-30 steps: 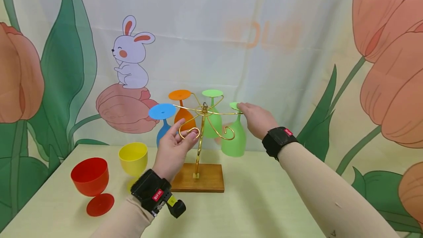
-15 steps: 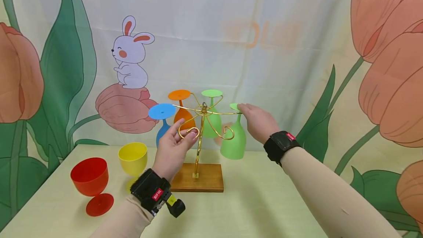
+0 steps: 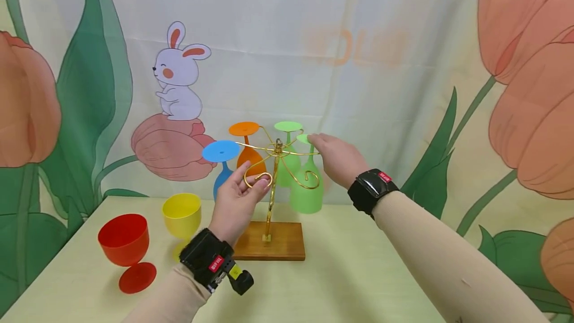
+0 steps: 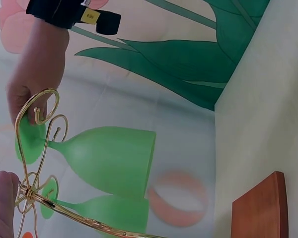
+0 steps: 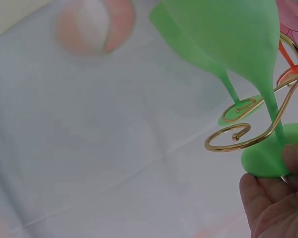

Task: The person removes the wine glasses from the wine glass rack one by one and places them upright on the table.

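In the head view my right hand (image 3: 343, 161) pinches the round foot of an upside-down green wine glass (image 3: 307, 199). Its stem is beside the right arm of a gold wire glass rack (image 3: 270, 203); the right wrist view shows the stem (image 5: 272, 106) alongside the wire, inward of the curled end (image 5: 228, 146). With thumb and fingers my left hand (image 3: 235, 206) holds a front curled hook (image 3: 257, 179) of the rack. Another green glass (image 3: 287, 166), an orange glass (image 3: 252, 158) and a blue glass (image 3: 221, 173) hang foot-up from other arms.
The rack's wooden base (image 3: 287, 248) stands on the pale table (image 3: 358, 273). Upright at the left are a red goblet (image 3: 123, 241) and a yellow goblet (image 3: 181, 216), the latter partly behind my left wrist. A printed curtain (image 3: 394, 93) hangs behind.
My right hand first lowered the green wine glass slightly, then moved it left toward the rack's post and a little up. The left hand has stayed at the hook.
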The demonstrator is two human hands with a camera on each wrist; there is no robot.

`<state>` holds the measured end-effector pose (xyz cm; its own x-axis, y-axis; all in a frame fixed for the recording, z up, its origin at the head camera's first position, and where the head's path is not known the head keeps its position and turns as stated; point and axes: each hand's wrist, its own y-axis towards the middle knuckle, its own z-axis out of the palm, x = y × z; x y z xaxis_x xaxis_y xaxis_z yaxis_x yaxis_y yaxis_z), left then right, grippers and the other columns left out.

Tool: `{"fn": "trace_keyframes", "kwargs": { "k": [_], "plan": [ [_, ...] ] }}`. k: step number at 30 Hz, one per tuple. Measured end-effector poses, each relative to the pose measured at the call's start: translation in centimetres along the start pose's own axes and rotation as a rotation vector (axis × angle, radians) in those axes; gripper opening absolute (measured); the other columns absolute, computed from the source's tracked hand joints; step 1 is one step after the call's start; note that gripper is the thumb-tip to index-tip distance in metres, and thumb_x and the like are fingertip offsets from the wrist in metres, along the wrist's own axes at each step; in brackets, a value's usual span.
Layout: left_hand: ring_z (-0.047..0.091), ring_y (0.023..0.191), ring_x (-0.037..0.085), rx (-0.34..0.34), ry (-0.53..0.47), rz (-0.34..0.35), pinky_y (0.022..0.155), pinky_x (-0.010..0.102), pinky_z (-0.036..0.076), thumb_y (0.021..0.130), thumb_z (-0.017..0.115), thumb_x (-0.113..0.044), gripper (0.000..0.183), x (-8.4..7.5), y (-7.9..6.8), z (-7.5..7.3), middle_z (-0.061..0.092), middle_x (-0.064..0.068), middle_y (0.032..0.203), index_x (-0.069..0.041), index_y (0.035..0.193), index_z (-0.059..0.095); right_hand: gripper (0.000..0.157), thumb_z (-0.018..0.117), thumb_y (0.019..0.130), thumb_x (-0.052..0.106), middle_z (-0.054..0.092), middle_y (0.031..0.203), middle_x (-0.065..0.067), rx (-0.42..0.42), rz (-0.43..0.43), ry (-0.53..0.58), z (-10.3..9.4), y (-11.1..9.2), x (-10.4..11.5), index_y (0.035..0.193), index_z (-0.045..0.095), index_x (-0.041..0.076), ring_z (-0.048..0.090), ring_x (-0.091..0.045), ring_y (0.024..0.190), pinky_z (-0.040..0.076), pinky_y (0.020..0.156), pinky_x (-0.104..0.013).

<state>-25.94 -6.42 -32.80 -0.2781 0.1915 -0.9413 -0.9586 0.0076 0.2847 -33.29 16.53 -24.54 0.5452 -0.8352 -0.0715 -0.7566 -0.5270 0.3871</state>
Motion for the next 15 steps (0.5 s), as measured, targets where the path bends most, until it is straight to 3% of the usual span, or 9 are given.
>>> {"fn": "trace_keyframes", "kwargs": {
  "k": [5, 11, 15],
  "plan": [
    [0.063, 0.108, 0.025, -0.002, -0.004, 0.007, 0.090, 0.024, 0.051, 0.092, 0.065, -0.016, 0.071, 0.0, 0.1, 0.0, 0.062, 0.012, 0.115, -0.013, 0.153, 0.028, 0.056, 0.042, 0.090, -0.017, 0.056, 0.136, -0.010, 0.012, 0.002, 0.008, -0.2, 1.2, 0.2, 0.140, 0.048, 0.008, 0.052, -0.027, 0.124, 0.047, 0.099, -0.040],
    [0.064, 0.105, 0.020, -0.009, 0.011, 0.005, 0.089, 0.023, 0.051, 0.093, 0.064, -0.015, 0.069, -0.1, 0.0, -0.1, 0.062, 0.013, 0.113, -0.013, 0.152, 0.029, 0.059, 0.040, 0.091, -0.015, 0.051, 0.141, -0.011, 0.083, 0.110, 0.096, 0.1, 2.3, -0.5, 0.146, 0.043, 0.009, 0.051, -0.029, 0.126, 0.042, 0.104, -0.039],
    [0.064, 0.105, 0.020, -0.012, 0.029, 0.008, 0.090, 0.023, 0.050, 0.093, 0.064, -0.016, 0.070, -0.2, -0.1, -0.2, 0.064, 0.010, 0.115, -0.013, 0.153, 0.028, 0.059, 0.041, 0.091, -0.014, 0.051, 0.141, -0.011, 0.085, 0.179, 0.124, 0.6, 2.8, -1.3, 0.146, 0.042, 0.009, 0.051, -0.030, 0.125, 0.042, 0.104, -0.039]
  ]
}}
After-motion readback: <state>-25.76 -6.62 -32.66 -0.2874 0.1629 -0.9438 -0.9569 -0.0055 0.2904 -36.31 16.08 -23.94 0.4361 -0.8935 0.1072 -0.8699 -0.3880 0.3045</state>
